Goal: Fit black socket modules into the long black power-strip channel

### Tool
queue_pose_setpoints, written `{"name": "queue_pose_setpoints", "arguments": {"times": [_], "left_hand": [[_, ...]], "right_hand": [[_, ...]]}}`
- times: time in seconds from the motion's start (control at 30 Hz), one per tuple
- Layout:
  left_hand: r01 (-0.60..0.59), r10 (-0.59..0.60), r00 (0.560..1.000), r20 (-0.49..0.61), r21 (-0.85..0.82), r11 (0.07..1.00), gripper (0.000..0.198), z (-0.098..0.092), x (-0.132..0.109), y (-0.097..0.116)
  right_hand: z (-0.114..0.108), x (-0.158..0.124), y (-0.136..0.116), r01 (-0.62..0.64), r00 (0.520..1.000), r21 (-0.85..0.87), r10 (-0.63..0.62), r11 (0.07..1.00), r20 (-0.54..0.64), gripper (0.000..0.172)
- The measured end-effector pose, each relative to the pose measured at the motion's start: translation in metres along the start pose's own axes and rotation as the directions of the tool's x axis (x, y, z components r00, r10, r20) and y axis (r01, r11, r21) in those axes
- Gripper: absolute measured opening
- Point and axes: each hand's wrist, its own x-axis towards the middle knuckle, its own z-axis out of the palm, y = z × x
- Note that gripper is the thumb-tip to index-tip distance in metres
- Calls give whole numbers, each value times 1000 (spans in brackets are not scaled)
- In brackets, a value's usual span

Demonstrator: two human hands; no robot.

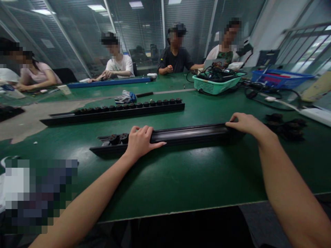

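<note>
A long black channel rail [191, 134] lies across the green table in front of me. My left hand [141, 141] is closed over its left part, fingers on the far side and thumb along the near side. Just left of that hand, round black socket modules [118, 138] sit in the channel. At the rail's right end, my right hand [244, 123] pinches the far edge with thumb and fingertips; some of its fingers are hidden. A pile of loose black modules [286, 126] lies to the right of this hand.
Farther back lies a second black rail [116, 113] filled with a row of modules. Grey-blue gloves [126, 96], a green basket of cables [217, 85] and a blue basket [281, 81] stand beyond. Several people sit across the table [181, 186]. A blue bar [111, 82] lies near them.
</note>
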Motion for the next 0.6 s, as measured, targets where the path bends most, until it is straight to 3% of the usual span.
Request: {"name": "queue_pose_setpoints", "arguments": {"times": [0.6], "left_hand": [[-6,6,1000,4,33,999,73,0,0,0]], "right_hand": [[-8,0,17,-118,993,20,118,993,17,34]]}}
